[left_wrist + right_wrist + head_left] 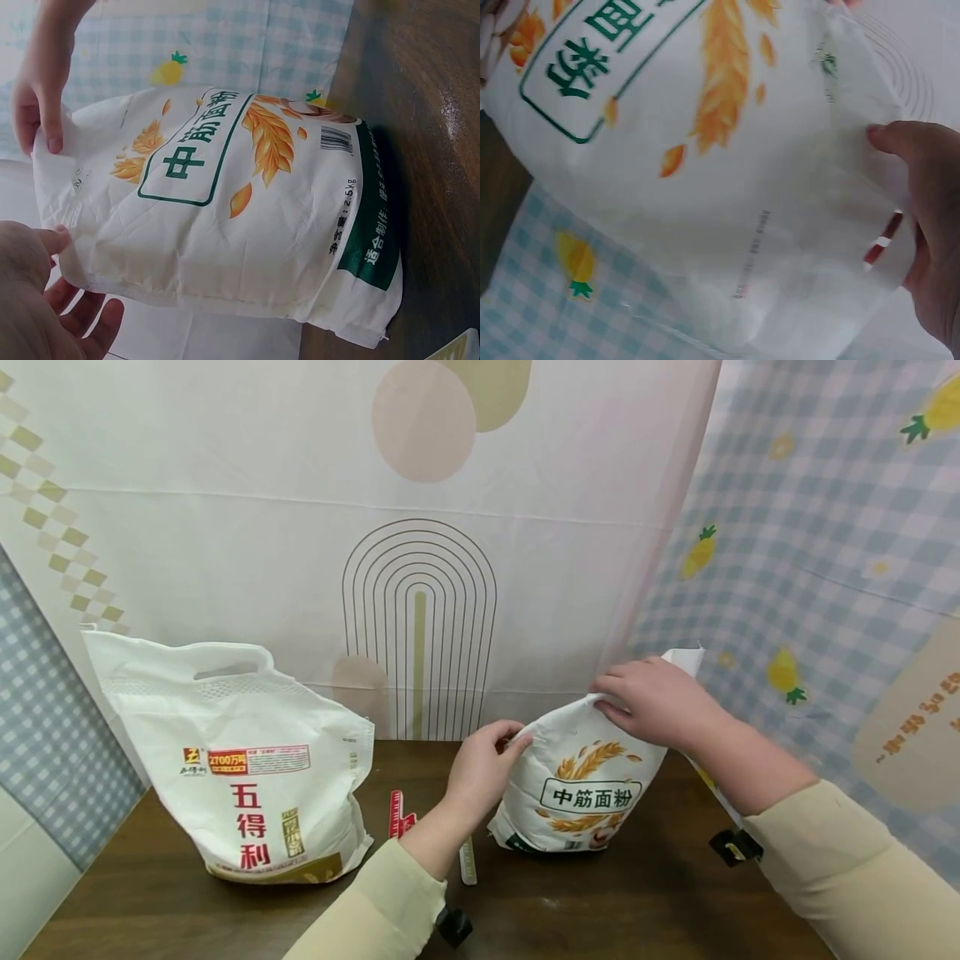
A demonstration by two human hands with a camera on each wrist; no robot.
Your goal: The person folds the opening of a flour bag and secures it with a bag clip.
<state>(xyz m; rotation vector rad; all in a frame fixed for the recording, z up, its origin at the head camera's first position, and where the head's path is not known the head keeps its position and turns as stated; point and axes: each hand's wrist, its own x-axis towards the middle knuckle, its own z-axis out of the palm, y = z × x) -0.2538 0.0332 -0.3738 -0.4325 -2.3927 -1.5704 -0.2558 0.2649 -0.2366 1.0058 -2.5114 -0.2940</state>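
Note:
A white flour bag (555, 752) with orange wheat ears and green lettering stands upright on the dark wooden table (570, 910). At its upper left corner, my left hand (480, 768) pinches the edge, thumb on the front and fingers behind. Further right along the top, my right hand (656, 702) grips the rim. In the right wrist view the thumb of the right hand (930, 217) presses on the bag's front (802, 187), its other fingers mostly hidden behind. The left wrist view shows a dark green band (371, 217) along the bag's bottom.
A larger white bag (300, 727) with red lettering and a cut-out handle stands at the left. Between the bags lie a red-and-white item (397, 810) and a pale strip (468, 864), partly behind my left forearm. A patterned cloth (300, 560) hangs behind the table.

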